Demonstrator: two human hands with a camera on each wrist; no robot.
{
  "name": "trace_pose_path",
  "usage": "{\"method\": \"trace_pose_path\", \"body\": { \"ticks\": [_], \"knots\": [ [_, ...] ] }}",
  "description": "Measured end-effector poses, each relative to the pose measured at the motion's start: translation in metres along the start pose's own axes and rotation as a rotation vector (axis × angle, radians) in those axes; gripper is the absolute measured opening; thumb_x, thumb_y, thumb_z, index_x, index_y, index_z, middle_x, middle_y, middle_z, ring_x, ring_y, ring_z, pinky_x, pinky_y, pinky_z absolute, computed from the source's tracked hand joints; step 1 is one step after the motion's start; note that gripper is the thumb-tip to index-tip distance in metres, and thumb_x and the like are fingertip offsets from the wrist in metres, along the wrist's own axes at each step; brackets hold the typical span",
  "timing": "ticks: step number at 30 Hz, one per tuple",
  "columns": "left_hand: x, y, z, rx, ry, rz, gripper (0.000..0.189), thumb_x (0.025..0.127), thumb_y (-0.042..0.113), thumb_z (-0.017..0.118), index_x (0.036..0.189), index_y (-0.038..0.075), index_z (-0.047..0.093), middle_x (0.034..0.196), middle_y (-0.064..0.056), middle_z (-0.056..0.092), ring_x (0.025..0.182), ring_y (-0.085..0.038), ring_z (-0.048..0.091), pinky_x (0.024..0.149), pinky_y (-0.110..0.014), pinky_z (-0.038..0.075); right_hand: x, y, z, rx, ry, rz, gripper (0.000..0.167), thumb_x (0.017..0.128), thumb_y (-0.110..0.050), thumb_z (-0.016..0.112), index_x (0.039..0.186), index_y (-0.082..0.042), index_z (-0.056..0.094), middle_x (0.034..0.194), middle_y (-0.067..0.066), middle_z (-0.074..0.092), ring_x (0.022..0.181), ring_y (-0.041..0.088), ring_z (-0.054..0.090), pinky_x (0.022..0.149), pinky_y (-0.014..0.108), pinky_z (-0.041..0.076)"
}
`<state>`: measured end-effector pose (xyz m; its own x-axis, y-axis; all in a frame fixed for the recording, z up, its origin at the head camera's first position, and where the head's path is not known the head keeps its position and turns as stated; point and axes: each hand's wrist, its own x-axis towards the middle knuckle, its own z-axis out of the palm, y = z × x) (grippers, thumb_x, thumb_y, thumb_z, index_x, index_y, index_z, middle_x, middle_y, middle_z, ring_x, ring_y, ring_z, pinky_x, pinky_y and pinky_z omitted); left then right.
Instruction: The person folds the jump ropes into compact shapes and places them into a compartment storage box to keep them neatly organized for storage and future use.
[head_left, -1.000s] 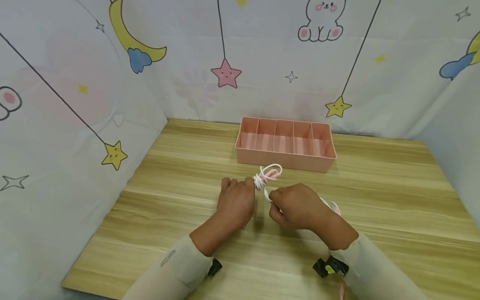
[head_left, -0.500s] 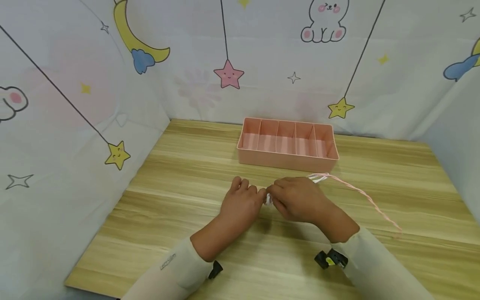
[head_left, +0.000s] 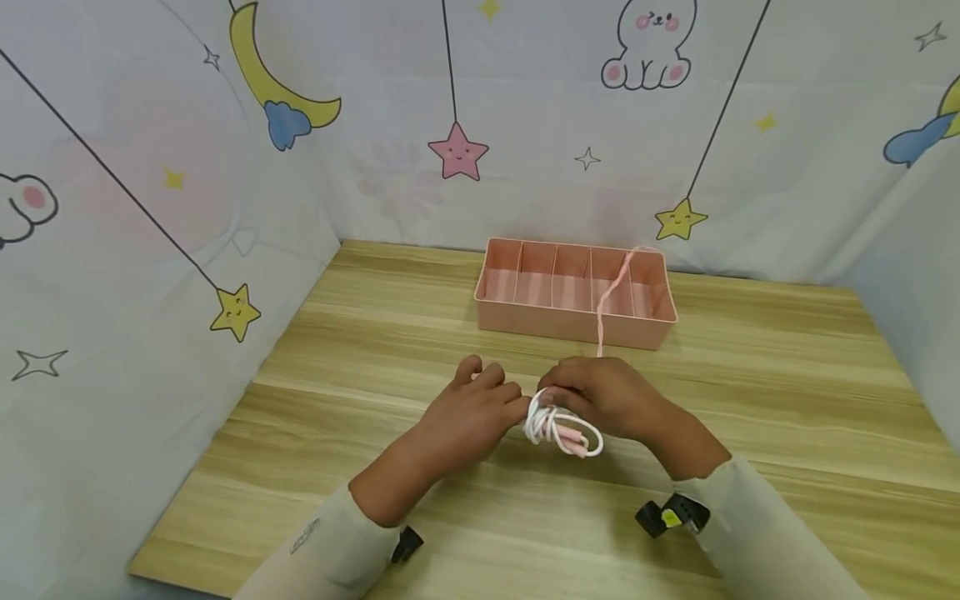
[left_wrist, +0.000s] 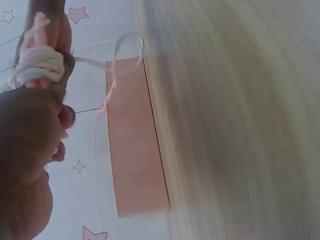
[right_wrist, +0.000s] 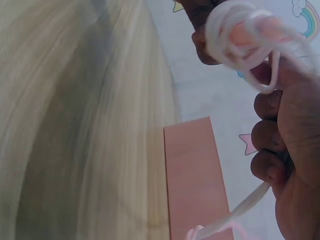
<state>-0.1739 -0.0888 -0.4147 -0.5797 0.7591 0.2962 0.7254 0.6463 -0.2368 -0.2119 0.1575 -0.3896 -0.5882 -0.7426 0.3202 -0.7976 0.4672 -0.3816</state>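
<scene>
A white cord (head_left: 542, 423) is wound into a small bundle around its pink, stick-like ends, with a loop sticking out to the right. My left hand (head_left: 468, 417) pinches the bundle's left side. Against its upper side lie the thumb and fingertips of my right hand (head_left: 618, 396). In the right wrist view, the curled lower fingers of that hand hold a trailing length of white cord (right_wrist: 252, 199). A twisted pink strand (head_left: 602, 312) continues from the cord, rising past the box's front in the head view. Motion blurs the windings in the right wrist view.
A pink box (head_left: 536, 318) with several compartments stands on the wood-grain table (head_left: 360, 333), just beyond the hands. Behind it hangs a white cloth (head_left: 540, 200) printed with stars and a moon. Black wrist cameras (head_left: 663, 517) sit at both cuffs.
The bundle has turned from pointing up and away to pointing down and right. The pink strand has swung from the right side to in front of the box. Both hands stay close together.
</scene>
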Motion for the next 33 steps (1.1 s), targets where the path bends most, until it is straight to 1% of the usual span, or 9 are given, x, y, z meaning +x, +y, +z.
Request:
{"method": "trace_pose_path", "body": {
  "ticks": [3, 6, 10, 11, 13, 18, 21, 26, 33],
  "knots": [
    [-0.002, 0.0, 0.0, -0.062, 0.058, -0.001, 0.015, 0.103, 0.025, 0.06, 0.09, 0.021, 0.054, 0.083, 0.009, 0.052, 0.086, -0.017, 0.044, 0.091, -0.045, 0.028, -0.003, 0.002, 0.006, 0.112, 0.015, 0.034, 0.009, 0.1, -0.014, 0.066, 0.1, -0.02, 0.073, 0.092, -0.015, 0.068, 0.082, 0.004, 0.063, 0.073, 0.033, 0.053],
    [-0.003, 0.002, -0.002, -0.171, 0.138, -0.041, 0.014, 0.101, 0.025, 0.065, 0.091, 0.02, 0.056, 0.085, 0.009, 0.056, 0.087, -0.017, 0.047, 0.09, -0.047, 0.029, -0.008, 0.004, 0.017, 0.187, 0.023, 0.086, 0.009, 0.095, -0.009, 0.07, 0.098, -0.017, 0.071, 0.086, -0.012, 0.067, 0.076, 0.007, 0.06, 0.069, 0.033, 0.051],
    [0.0, 0.004, -0.006, -0.305, 0.185, -0.184, 0.013, 0.098, 0.021, 0.069, 0.094, 0.019, 0.057, 0.087, 0.009, 0.063, 0.086, -0.016, 0.049, 0.09, -0.048, 0.027, -0.015, 0.002, 0.033, 0.138, 0.039, 0.146, 0.017, 0.091, -0.005, 0.071, 0.107, -0.005, 0.069, 0.095, 0.002, 0.072, 0.084, 0.019, 0.068, 0.074, 0.04, 0.055],
    [0.001, 0.005, -0.006, -0.313, 0.181, -0.226, 0.013, 0.098, 0.021, 0.069, 0.094, 0.019, 0.057, 0.087, 0.009, 0.064, 0.084, -0.016, 0.049, 0.09, -0.048, 0.027, -0.016, 0.001, 0.037, 0.099, 0.045, 0.145, 0.017, 0.094, -0.005, 0.069, 0.111, -0.002, 0.068, 0.097, 0.006, 0.072, 0.087, 0.023, 0.069, 0.075, 0.043, 0.056],
    [0.004, 0.007, -0.006, -0.309, 0.153, -0.311, 0.014, 0.1, 0.023, 0.067, 0.092, 0.019, 0.056, 0.085, 0.009, 0.065, 0.081, -0.016, 0.047, 0.089, -0.047, 0.027, -0.015, -0.004, 0.041, 0.027, 0.041, 0.149, 0.016, 0.099, -0.009, 0.064, 0.114, -0.002, 0.066, 0.095, 0.006, 0.072, 0.086, 0.024, 0.07, 0.075, 0.045, 0.056],
    [0.009, 0.01, -0.003, -0.244, 0.095, -0.444, 0.018, 0.103, 0.028, 0.062, 0.089, 0.018, 0.056, 0.077, 0.007, 0.065, 0.073, -0.017, 0.044, 0.084, -0.046, 0.027, -0.009, -0.013, 0.044, -0.086, 0.015, 0.126, 0.006, 0.103, -0.019, 0.061, 0.106, -0.014, 0.062, 0.077, -0.009, 0.056, 0.07, 0.014, 0.057, 0.065, 0.039, 0.05],
    [0.013, 0.011, -0.001, -0.228, 0.079, -0.506, 0.019, 0.103, 0.03, 0.061, 0.09, 0.017, 0.057, 0.075, 0.006, 0.065, 0.073, -0.018, 0.045, 0.083, -0.046, 0.027, -0.008, -0.016, 0.043, -0.113, 0.012, 0.131, 0.006, 0.103, -0.022, 0.061, 0.1, -0.017, 0.059, 0.076, -0.011, 0.052, 0.066, 0.012, 0.052, 0.062, 0.038, 0.048],
    [0.018, 0.013, 0.0, -0.217, 0.021, -0.595, 0.022, 0.104, 0.031, 0.059, 0.088, 0.017, 0.054, 0.072, 0.005, 0.061, 0.071, -0.019, 0.043, 0.082, -0.045, 0.025, -0.008, -0.02, 0.043, -0.185, -0.004, 0.111, 0.017, 0.103, -0.023, 0.061, 0.088, -0.019, 0.054, 0.072, -0.012, 0.05, 0.06, 0.01, 0.046, 0.055, 0.035, 0.044],
    [0.022, 0.014, 0.001, -0.169, -0.037, -0.661, 0.026, 0.104, 0.033, 0.056, 0.084, 0.016, 0.052, 0.068, 0.002, 0.057, 0.068, -0.023, 0.042, 0.079, -0.043, 0.026, -0.01, -0.023, 0.039, -0.294, -0.008, 0.053, 0.02, 0.1, -0.021, 0.063, 0.083, -0.017, 0.054, 0.069, -0.01, 0.05, 0.056, 0.01, 0.047, 0.051, 0.035, 0.042]
  ]
}}
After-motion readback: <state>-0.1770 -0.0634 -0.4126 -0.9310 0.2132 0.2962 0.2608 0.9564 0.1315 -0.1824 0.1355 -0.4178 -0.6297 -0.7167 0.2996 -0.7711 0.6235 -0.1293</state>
